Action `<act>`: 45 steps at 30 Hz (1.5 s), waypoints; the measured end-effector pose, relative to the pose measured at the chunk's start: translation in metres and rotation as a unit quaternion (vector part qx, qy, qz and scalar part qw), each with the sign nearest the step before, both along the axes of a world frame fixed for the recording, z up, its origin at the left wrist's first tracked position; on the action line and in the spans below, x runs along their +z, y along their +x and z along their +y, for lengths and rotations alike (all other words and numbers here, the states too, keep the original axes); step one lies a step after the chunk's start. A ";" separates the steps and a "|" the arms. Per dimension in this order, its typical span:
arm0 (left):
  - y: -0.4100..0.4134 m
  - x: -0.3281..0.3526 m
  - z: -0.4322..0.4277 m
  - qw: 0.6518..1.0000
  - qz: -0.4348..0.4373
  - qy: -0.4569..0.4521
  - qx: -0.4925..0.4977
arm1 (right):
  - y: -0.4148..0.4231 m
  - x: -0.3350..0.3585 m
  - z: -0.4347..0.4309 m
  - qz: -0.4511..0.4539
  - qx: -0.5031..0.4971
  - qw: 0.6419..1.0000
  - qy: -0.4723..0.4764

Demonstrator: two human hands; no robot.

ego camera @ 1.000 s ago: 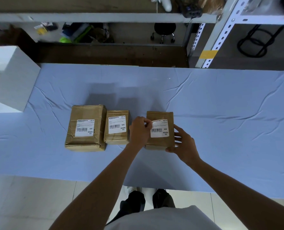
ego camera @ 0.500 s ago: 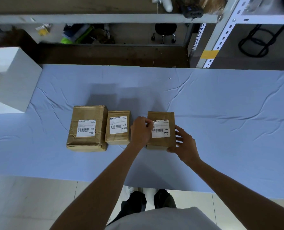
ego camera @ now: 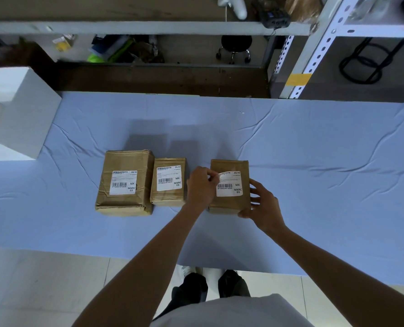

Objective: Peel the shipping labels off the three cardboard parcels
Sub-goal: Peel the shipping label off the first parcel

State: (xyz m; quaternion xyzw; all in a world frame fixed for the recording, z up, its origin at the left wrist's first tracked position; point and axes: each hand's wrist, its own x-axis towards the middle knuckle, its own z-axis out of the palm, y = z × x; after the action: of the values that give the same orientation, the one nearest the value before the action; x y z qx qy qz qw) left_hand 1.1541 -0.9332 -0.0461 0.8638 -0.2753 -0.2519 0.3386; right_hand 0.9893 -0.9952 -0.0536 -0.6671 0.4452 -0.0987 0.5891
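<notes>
From the head camera, the left hand [ego camera: 202, 185] pinches the label's [ego camera: 231, 187] lifted corner on the right parcel [ego camera: 229, 165], resting on the tabletop [ego camera: 314, 161], while the right hand [ego camera: 262, 204] grips its side; a low, slow pull should avoid tearing.

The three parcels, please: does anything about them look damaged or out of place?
The label on the right parcel has its top-left corner lifted, pinched by the left hand. The left parcel looks creased.
</notes>
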 end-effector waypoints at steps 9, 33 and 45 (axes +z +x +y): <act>-0.003 0.003 0.002 1.000 0.010 -0.009 0.011 | -0.001 0.001 -0.002 0.014 0.007 1.000 -0.005; 0.009 -0.025 0.009 0.994 0.083 -0.068 0.018 | -0.001 0.006 -0.002 0.043 0.038 0.998 -0.028; 0.014 -0.035 0.013 0.988 0.135 -0.076 0.001 | -0.002 0.012 0.000 0.048 0.050 0.997 -0.028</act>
State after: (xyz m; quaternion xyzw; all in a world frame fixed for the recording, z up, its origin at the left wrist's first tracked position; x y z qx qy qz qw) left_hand 1.1684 -0.9206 -0.0813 0.7940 -0.2448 -0.3443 0.4371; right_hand 0.9871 -0.9951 -0.0412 -0.7086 0.4363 -0.0496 0.5524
